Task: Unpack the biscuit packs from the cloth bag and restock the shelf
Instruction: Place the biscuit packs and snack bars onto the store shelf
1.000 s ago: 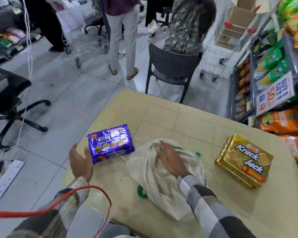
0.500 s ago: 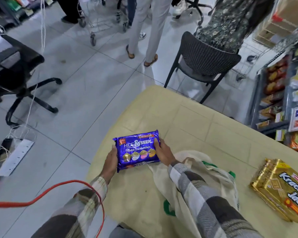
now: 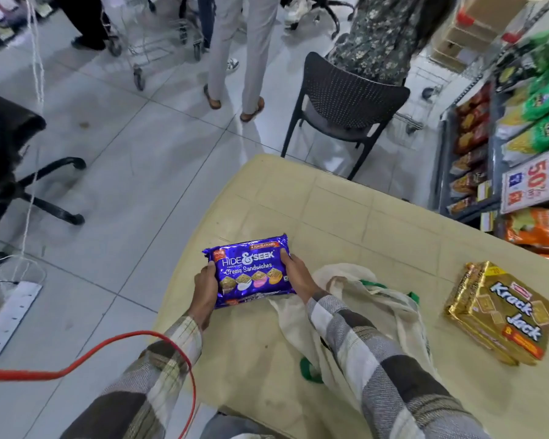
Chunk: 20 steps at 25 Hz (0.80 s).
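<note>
A purple Hide & Seek biscuit pack (image 3: 250, 270) is held near the left edge of the pale yellow table (image 3: 362, 223), a second purple pack showing under it. My left hand (image 3: 205, 289) grips its left end and my right hand (image 3: 295, 275) grips its right end. The off-white cloth bag (image 3: 377, 305) with green handles lies crumpled on the table just right of the pack, partly under my right forearm. A gold Krack Jack biscuit pack (image 3: 501, 312) lies flat at the table's right side.
A snack shelf (image 3: 476, 147) with a price sign stands at the right. A dark chair (image 3: 343, 103) sits beyond the table, with people and trolleys (image 3: 159, 33) behind. An office chair (image 3: 10, 160), a power strip (image 3: 10, 315) and a red cable (image 3: 108, 353) are at the left.
My right hand left the cloth bag and took the right end of the purple pack. Both hands now grip it. The view swung right.
</note>
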Motion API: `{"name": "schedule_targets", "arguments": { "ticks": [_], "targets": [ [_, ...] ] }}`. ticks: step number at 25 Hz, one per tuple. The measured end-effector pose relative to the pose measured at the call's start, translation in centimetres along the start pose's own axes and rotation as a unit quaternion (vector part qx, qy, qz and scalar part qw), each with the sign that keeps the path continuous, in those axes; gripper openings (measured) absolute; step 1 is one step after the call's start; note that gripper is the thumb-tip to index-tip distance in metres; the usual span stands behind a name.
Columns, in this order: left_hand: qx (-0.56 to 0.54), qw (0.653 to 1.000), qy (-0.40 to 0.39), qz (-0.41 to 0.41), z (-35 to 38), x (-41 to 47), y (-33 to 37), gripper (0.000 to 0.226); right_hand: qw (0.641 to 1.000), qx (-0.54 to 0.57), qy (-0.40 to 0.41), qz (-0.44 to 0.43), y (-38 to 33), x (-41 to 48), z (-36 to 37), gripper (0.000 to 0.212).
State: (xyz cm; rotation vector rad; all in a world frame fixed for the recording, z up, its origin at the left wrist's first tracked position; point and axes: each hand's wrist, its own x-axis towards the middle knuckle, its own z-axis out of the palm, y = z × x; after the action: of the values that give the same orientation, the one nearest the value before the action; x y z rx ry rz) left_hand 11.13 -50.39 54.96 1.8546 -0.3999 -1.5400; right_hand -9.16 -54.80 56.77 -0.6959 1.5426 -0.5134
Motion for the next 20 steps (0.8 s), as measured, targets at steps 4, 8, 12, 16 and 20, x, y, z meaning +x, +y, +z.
{"name": "schedule_targets", "arguments": {
  "ticks": [4, 8, 12, 16, 20],
  "targets": [
    [0.035, 0.998, -0.048, 0.036, 2.0, -1.2, 2.3, 0.052, 0.996, 0.073, 0.042, -0.021, -1.1, -2.8, -2.7, 0.027],
    [0.073, 0.984, -0.142, 0.083, 6.6, -3.9, 5.9, 0.054, 0.980, 0.148, 0.115, -0.068, -2.8, -7.6, -7.3, 0.028],
    [0.150, 0.952, -0.214, 0.161, 13.5, -8.1, 9.8, 0.047, 0.951, 0.188, 0.219, -0.113, -2.9, -13.4, -13.4, 0.033],
    [0.179, 0.920, -0.296, 0.184, 19.3, -15.2, 11.0, 0.044, 0.908, 0.228, 0.312, -0.159, -1.4, -20.9, -18.1, 0.033],
    [0.192, 0.866, -0.400, 0.233, 23.2, -24.7, 9.4, 0.038, 0.851, 0.269, 0.402, -0.203, 2.7, -31.2, -21.9, 0.029]
  ]
}}
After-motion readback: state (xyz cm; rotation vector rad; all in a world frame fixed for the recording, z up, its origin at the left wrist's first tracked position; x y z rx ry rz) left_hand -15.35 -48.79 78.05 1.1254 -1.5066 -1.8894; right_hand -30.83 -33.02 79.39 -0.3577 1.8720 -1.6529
